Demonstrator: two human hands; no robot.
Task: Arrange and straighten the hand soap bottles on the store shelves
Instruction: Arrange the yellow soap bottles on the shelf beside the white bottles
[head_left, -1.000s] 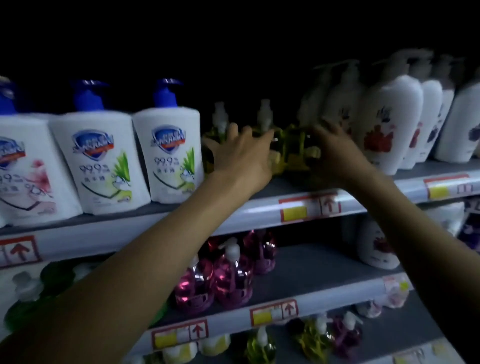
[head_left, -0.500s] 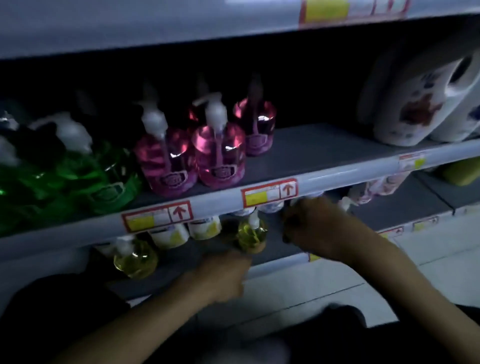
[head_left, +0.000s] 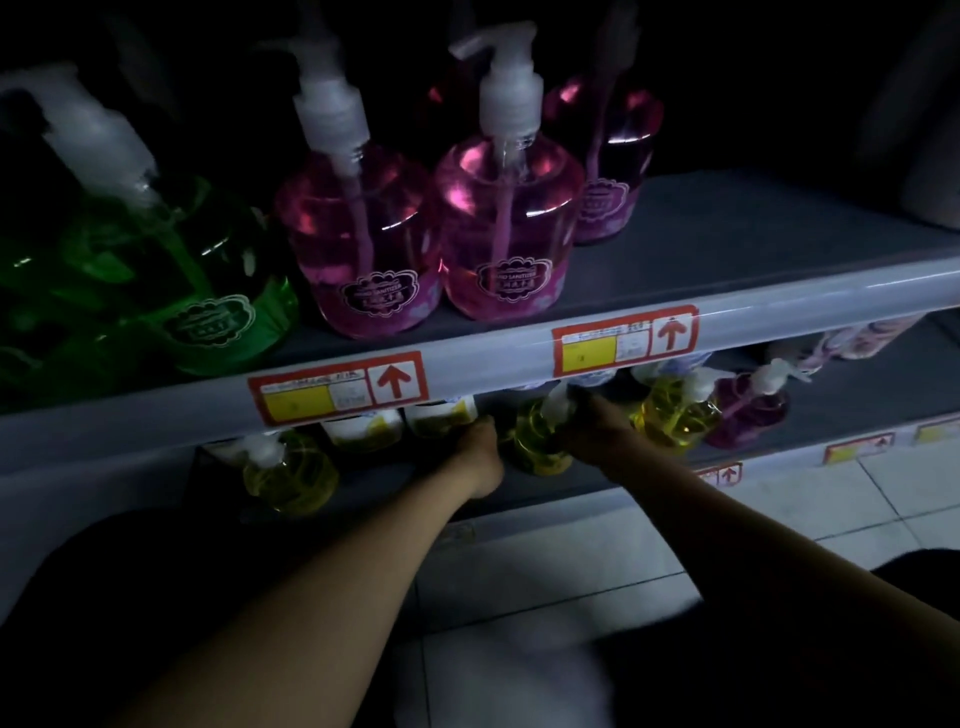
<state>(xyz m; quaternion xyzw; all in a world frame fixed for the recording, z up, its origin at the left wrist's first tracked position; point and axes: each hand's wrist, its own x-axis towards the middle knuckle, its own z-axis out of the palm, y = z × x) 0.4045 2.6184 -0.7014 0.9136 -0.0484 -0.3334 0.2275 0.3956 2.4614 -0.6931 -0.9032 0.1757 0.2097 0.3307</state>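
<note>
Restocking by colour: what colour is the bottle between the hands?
Yellow bottle, clear with a white pump; seen in the head view, the only one.

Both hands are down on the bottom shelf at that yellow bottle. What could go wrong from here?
1. The yellow bottle sits between the left hand and right hand; its neighbour stands close on the right and might get knocked.
2. The shelf edge hangs just above the pump heads, so lifting could catch one.
3. Dim light hides the grip.
</note>
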